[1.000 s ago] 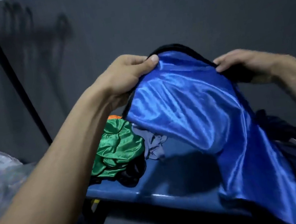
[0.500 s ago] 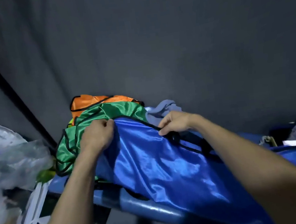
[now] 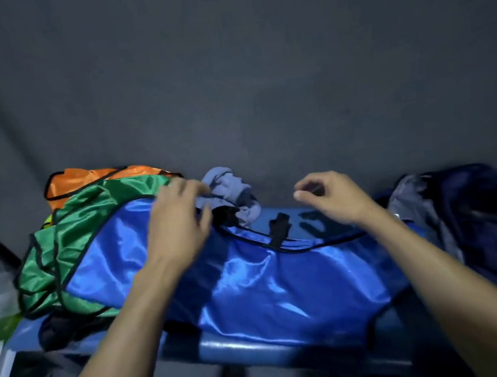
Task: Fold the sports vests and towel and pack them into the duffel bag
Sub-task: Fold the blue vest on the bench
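Blue vest point(image 3: 272, 283) now released beneath hands.

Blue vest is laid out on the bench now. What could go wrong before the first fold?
1. The blue vest drapes over the front edge of the bench; being glossy, it may slide off.
2. Its left end overlaps the green vest, so a fold could drag that one along.
3. The left hand and right hand hover with loose fingers, neither pinning the fabric.

blue vest point(image 3: 269, 283) flat, mid-bench point(image 3: 239, 347); green vest point(image 3: 68, 243), orange vest point(image 3: 81, 180) heaped at its left end; grey towel point(image 3: 228, 187) crumpled behind; dark duffel bag point(image 3: 482, 220) at its right end
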### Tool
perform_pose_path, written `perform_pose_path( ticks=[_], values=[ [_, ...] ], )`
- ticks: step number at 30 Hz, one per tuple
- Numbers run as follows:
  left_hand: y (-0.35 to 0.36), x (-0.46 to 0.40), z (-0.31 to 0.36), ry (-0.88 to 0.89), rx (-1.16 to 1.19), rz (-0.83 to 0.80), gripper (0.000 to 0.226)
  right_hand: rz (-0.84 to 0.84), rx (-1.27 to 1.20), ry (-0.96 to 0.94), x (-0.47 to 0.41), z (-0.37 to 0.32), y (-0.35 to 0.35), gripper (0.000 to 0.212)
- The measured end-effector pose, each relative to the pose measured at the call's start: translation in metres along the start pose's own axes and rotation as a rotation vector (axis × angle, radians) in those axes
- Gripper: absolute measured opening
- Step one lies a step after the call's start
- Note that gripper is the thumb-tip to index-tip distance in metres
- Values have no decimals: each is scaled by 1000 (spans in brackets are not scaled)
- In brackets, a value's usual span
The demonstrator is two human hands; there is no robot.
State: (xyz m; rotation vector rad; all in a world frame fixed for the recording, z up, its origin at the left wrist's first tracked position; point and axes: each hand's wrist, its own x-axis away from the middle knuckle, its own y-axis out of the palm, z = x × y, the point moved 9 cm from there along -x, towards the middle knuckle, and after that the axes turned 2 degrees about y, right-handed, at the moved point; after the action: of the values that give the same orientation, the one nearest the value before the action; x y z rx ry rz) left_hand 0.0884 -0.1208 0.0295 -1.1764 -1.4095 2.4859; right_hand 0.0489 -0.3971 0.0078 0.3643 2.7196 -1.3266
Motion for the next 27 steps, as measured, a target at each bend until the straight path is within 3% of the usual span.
perform_pose_path(
  ticks=[2,4,8,10,13,16,19,23,27],
  values=[
    [43,15,48,126,214,-242,8,123,102,43,33,26,-37,12],
    [78,34,86,214,268,-414,12,239,171,87,67,50,-69,10],
    [126,60,129,308,269,-606,28,459,326,142,121,79,-113,12],
    [142,67,136,328,244,-652,39,453,321,232,132,91,-124,21],
    [160,71,131,299,173,-727,40,245,240,432,137,120,-110,37],
    [165,62,132,268,175,-681,29,168,45,534,144,138,-86,35],
    [158,44,155,284,290,-535,14,247,-150,543,144,142,-79,28],
    [139,16,199,233,622,-342,11,291,-286,375,138,120,-74,21],
    [132,-2,231,217,762,-303,12,292,-297,182,138,92,-77,18]
  ],
)
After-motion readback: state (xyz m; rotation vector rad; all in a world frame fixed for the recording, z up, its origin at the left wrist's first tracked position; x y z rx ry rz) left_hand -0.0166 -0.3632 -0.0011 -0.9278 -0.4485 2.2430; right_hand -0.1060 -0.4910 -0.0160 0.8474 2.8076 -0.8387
